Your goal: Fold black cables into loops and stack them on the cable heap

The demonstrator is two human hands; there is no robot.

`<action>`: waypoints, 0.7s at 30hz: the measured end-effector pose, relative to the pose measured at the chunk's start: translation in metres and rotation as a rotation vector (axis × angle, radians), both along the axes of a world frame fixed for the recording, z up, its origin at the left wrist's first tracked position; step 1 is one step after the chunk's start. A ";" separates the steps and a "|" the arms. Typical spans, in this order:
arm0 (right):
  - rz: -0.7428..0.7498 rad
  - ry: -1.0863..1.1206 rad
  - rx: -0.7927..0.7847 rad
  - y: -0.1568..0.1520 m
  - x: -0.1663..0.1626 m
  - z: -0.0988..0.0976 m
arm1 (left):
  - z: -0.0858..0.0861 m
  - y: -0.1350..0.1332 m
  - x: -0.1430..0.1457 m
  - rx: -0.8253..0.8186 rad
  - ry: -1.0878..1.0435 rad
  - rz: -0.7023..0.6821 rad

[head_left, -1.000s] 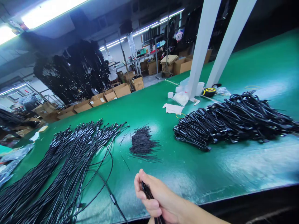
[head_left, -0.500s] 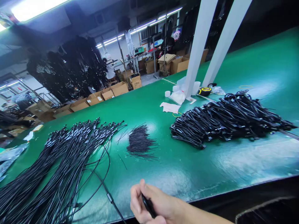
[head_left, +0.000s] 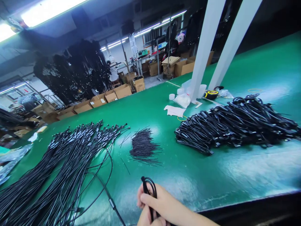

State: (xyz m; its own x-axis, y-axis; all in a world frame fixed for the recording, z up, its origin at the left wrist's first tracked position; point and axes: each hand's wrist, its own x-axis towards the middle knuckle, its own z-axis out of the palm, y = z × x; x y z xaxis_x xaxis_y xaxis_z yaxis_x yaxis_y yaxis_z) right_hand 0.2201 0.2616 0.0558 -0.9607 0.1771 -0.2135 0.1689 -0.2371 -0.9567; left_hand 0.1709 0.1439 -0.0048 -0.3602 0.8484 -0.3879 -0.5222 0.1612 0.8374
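Black cable [head_left: 148,185], looped into a small coil, sits pinched at the near edge of the green table [head_left: 199,175]. The right hand [head_left: 162,204] wraps it, fingers closed on the coil. Risk: the springy loop could pop open if that pinch slackens. The left hand [head_left: 144,218] presses in beneath, grip hidden, cannot tell.

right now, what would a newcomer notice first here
Probably the heaped bundled black cables at right on the green table, and the long straight cables fanned out at left. At the near edge, the right hand grips a looped cable; a small pile of black ties lies mid-table.
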 end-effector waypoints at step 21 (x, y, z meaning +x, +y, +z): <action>0.145 0.091 -0.440 0.013 0.002 0.000 | 0.025 0.005 -0.007 -0.066 -0.230 -0.142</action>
